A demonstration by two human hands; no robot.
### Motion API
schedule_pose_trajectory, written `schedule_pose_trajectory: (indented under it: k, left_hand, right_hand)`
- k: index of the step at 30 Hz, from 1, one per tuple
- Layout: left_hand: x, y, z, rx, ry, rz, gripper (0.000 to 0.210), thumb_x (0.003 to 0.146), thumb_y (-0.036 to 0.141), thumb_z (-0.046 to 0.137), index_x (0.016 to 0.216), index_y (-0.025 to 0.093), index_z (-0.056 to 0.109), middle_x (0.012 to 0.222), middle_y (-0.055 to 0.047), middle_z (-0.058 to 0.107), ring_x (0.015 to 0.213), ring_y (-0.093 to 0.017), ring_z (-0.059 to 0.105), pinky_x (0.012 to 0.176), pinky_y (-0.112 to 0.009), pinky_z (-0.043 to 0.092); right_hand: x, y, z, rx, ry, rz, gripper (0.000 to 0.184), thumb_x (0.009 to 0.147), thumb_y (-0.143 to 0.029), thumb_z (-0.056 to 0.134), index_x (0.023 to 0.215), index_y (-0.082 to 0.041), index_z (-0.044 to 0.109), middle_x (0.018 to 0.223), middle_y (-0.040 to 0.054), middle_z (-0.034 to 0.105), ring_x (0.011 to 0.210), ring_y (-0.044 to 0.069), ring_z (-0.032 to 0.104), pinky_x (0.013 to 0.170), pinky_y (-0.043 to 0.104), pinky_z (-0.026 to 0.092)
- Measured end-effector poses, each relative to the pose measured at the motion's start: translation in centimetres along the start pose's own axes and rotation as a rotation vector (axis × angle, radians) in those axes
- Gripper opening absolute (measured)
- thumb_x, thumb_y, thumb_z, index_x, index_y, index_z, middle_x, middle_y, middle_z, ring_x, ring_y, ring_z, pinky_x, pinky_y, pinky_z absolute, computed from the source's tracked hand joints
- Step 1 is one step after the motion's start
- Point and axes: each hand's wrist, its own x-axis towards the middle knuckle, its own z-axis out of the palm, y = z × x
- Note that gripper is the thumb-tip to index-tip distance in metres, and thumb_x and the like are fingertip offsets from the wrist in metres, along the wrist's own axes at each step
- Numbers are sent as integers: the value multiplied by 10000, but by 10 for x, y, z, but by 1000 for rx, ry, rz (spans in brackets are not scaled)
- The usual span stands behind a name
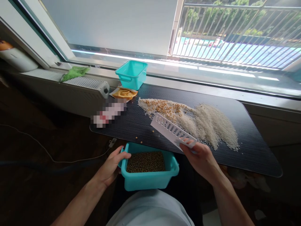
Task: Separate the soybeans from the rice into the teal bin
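My left hand [114, 164] grips the left rim of a turquoise plastic bin [150, 182], thumb over the edge. Brownish-green round peas or beans [145, 162] cover the bottom of this bin, held below the table's near edge. In my right hand [199, 157] is a white slotted plastic strip [170, 131], gripped by its right end and tilted above the tabletop. Behind it spreads a heap of white rice [211, 122] with yellow peas [162, 107] scattered over its left part. A few loose peas lie near the table's front edge.
A second turquoise bin [132, 75] stands at the back left, beside a folded yellow cloth [124, 93]. A blurred-out pale item [109, 113] lies at the left of the dark table [254, 157]. Left of it are a radiator [87, 83] and a green cloth [75, 72].
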Motion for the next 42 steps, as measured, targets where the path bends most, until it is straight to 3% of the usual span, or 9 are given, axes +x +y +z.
schedule_pose_trajectory:
  k: [7,11,13,15,19,24,31,36,42]
  left_hand:
    - [-2,5,-23,16,78,56,473,591,216,778,1035,201,615,726,40,653,560,-122,601,616,-247,502]
    - [-8,11,-30,55,83,71,507,592,247,774,1072,200,616,726,25,660,603,-165,643,599,-263,509]
    - [-11,12,-31,69,107,71,540,589,254,772,1100,205,606,734,19,665,624,-181,655,615,-281,521]
    - [-14,12,-27,74,120,71,570,579,254,777,1119,207,597,761,11,675,661,-191,664,637,-289,527]
    - [-11,3,-10,51,59,50,573,557,240,780,1100,212,599,738,22,659,697,-192,660,627,-266,503]
    - [-2,-13,14,78,-20,2,442,594,229,746,1010,231,596,583,85,529,515,-126,558,571,-243,464]
    - [1,-16,28,125,-29,-38,390,596,261,766,931,229,569,601,84,547,515,-112,552,555,-227,459]
    - [2,-15,31,141,-52,-56,351,611,273,768,880,219,550,647,70,580,517,-99,538,519,-214,442]
    - [3,-18,30,150,-60,-82,338,631,284,757,894,215,556,666,53,595,542,-120,561,451,-207,389]
  right_hand:
    - [28,-24,30,59,-237,-91,282,947,-305,485,918,-211,750,836,12,764,765,185,700,680,245,547]
    - [24,-34,21,108,-405,-248,268,950,-223,486,1024,-245,742,1008,29,769,920,176,710,821,246,538]
    - [16,-33,10,100,-431,-285,266,933,-186,503,1036,-249,740,1037,39,767,939,177,713,841,249,538]
    - [6,-28,2,90,-394,-258,264,937,-193,500,1040,-249,736,1039,49,767,925,184,717,829,256,549]
    - [-8,-13,3,99,-192,-141,256,958,-280,485,1005,-229,732,974,54,768,858,206,718,771,267,567]
    - [-12,6,12,104,23,10,233,911,-317,542,875,-210,746,835,37,770,729,216,718,632,269,570]
    - [-23,32,-22,-15,292,174,208,811,-328,603,835,-201,765,835,55,792,720,256,745,613,291,582]
    - [-23,46,-41,-106,340,276,267,793,-372,610,869,-179,777,795,56,790,676,249,737,592,288,566]
    - [-12,44,-41,-75,298,231,278,815,-372,591,871,-177,782,784,35,785,662,224,724,598,272,553]
